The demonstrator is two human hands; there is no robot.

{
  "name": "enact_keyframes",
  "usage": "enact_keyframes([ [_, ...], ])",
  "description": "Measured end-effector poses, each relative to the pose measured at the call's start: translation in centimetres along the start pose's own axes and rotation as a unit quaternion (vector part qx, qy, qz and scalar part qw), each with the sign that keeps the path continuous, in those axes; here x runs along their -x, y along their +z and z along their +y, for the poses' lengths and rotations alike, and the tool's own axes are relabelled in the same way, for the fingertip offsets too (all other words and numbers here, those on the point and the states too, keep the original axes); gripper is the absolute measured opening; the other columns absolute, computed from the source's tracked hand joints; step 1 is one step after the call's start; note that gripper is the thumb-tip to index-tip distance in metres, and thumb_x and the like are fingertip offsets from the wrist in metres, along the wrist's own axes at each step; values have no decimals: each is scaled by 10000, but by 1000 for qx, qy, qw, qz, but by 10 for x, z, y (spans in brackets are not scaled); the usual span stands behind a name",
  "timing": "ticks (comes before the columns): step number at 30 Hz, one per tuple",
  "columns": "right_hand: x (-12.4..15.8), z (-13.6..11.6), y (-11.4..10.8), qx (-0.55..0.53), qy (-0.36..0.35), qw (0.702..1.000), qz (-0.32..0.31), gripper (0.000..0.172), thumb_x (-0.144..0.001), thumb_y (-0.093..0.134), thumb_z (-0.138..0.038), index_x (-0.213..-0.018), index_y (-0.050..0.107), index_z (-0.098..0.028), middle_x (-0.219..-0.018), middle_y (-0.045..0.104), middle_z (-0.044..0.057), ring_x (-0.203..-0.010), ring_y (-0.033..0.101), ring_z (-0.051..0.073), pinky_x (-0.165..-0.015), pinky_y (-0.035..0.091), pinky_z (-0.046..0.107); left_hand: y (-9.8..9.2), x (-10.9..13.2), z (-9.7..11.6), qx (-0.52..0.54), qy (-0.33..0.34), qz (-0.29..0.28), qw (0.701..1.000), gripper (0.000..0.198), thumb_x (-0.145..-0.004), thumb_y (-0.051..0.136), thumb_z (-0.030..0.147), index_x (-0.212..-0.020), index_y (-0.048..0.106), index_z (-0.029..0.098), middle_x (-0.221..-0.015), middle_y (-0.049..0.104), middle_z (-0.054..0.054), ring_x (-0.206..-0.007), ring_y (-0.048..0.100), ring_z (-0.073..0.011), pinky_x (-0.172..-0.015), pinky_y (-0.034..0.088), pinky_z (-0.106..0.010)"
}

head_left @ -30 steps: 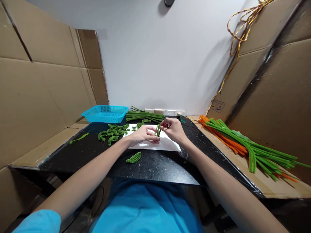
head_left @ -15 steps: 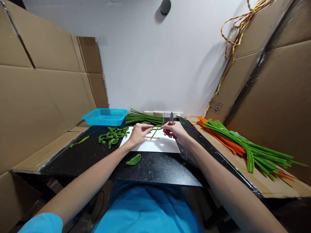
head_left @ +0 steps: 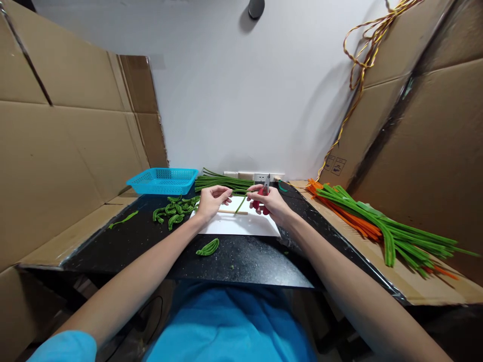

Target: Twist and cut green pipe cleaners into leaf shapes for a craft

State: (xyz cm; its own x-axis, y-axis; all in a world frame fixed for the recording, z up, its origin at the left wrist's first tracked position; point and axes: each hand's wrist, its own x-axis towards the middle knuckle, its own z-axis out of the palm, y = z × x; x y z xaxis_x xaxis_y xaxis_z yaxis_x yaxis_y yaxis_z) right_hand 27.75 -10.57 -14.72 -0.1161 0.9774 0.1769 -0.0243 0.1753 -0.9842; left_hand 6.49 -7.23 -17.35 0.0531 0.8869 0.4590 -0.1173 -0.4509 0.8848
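A dark green pipe cleaner (head_left: 240,205) is held over the white sheet (head_left: 241,228), one length hanging down and another spanning the gap between my hands. My left hand (head_left: 213,202) is closed, pinching its left end between thumb and fingertips. The thumb and forefinger of my right hand (head_left: 274,203) pinch the right end. Gripped in that same hand are red-handled pliers (head_left: 266,187), jaws pointing up. Under the fingers, a thin wooden stick (head_left: 236,212) lies on the sheet. Nearer me on the black table (head_left: 241,261) lies a folded green pipe-cleaner leaf (head_left: 208,248).
Several bent green pieces (head_left: 175,211) lie left of the sheet, by a blue basket (head_left: 162,189). A dark green pipe-cleaner bundle (head_left: 222,182) lies behind. Light green (head_left: 385,221) and orange pipe cleaners (head_left: 350,221) lie right. Cardboard walls (head_left: 68,151) flank the table.
My left hand has shifted slightly left and up, widening the gap between my hands. The pliers have tilted a little in my right hand. More of the stick's left end shows.
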Motion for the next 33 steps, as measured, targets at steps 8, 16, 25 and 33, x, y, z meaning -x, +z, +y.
enact_keyframes([
  [8,1,-2,1,48,-65,996,49,384,-702,882,-434,-917,762,-139,-665,708,54,-436,495,95,-373,253,235,3,4,7,17,-29,-12,999,482,-632,952,468,-875,768,94,-746,771,-90,-620,714,-178,-593,595,-306],
  [16,3,-4,6,69,-102,992,37,332,-734,862,-424,-894,773,-148,-619,681,40,-478,509,110,-413,336,254,3,9,11,40,-56,14,998,431,-658,943,426,-869,781,86,-763,762,-95,-606,678,-151,-535,575,-276],
  [25,-7,5,4,58,-164,984,26,351,-660,909,-414,-834,767,-144,-613,670,31,-496,512,113,-448,368,271,4,8,9,61,-102,14,993,422,-694,941,436,-846,749,91,-758,726,-66,-482,578,-91,-378,452,-217],
  [33,-15,15,-2,77,-212,974,15,330,-719,890,-457,-801,775,-158,-717,724,70,-619,618,158,-555,474,296,4,11,8,69,-132,16,989,348,-726,936,352,-881,774,86,-803,761,-105,-596,647,-112,-475,513,-205],
])
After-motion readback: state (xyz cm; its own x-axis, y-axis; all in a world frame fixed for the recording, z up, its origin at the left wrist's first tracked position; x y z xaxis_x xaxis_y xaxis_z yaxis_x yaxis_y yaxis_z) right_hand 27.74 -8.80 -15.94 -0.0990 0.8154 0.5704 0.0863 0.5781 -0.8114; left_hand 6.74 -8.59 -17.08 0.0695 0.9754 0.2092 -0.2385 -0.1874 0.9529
